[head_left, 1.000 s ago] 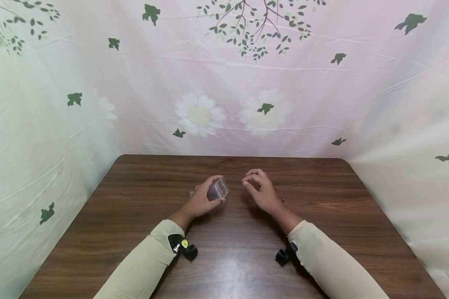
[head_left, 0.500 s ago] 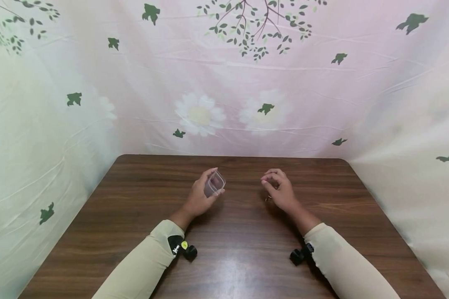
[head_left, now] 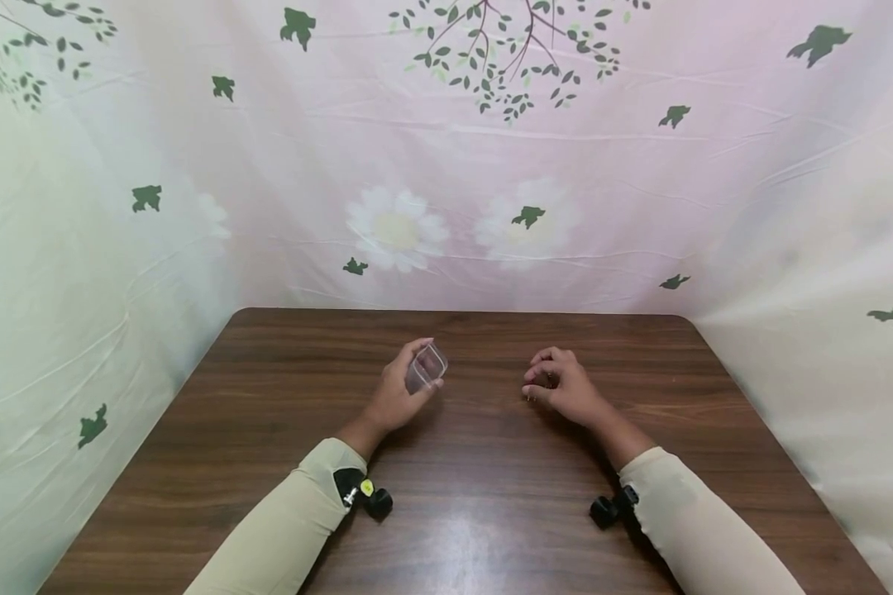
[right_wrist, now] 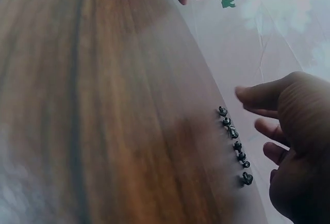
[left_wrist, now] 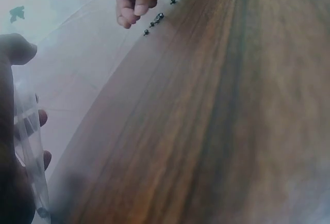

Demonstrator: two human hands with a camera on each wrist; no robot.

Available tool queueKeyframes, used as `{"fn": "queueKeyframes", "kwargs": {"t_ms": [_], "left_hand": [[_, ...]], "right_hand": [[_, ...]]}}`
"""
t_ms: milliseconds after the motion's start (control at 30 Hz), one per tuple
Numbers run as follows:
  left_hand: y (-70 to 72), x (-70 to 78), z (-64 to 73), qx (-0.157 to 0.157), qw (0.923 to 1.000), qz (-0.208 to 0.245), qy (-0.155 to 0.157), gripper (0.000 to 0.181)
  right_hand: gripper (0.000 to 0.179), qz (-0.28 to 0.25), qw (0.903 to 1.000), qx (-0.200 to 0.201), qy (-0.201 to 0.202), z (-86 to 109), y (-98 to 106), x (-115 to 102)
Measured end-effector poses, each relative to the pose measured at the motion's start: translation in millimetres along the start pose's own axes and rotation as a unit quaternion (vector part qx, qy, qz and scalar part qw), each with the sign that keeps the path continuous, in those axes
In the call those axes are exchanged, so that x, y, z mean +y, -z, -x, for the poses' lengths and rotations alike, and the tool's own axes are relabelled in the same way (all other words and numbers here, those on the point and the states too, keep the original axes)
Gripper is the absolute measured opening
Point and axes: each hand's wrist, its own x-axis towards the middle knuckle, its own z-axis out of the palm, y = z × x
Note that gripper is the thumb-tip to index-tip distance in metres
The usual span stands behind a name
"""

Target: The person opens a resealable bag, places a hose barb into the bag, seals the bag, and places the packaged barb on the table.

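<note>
My left hand (head_left: 393, 400) grips a small clear plastic box (head_left: 427, 367) above the table, its open mouth tilted to the right. In the left wrist view a small dark piece (left_wrist: 42, 212) shows at the box's lower end. Across from it, my right hand (head_left: 575, 395) is low over the table, fingers bent loosely and thumb apart from them. Beside its fingertips, several small dark metal pieces with rounded heads (right_wrist: 237, 145) lie in a loose row; their exact kind is too small to tell. Nothing shows between the right fingers.
The brown wood-grain table (head_left: 461, 463) spans the space under both arms. A pale printed cloth (head_left: 446, 165) hangs behind its far edge and along both sides. Each sleeved wrist carries a small black camera (head_left: 378, 504).
My right hand has moved away from the box to the right and come down by the metal pieces. The box in my left hand has turned slightly, its mouth now more visible.
</note>
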Motion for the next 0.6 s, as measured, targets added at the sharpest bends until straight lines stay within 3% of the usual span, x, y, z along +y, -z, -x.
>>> {"fn": "queueKeyframes", "kwargs": {"t_ms": [167,400,600], "left_hand": [[0.6,0.1,-0.9,0.004,0.9999,0.009,-0.014,0.07],[2.2,1.2,-0.7,-0.014,0.9998,-0.008,-0.008,0.072],[1.2,0.2,0.4,-0.008,0.9999,-0.009,-0.011,0.072]], "right_hand": [[0.01,0.024,0.999,-0.036,-0.009,-0.9,1.7,-1.4],[0.009,0.027,0.9978,-0.054,-0.025,0.4,1.1,-0.7],[0.012,0.053,0.9967,-0.061,-0.004,-0.3,-2.4,0.4]]}}
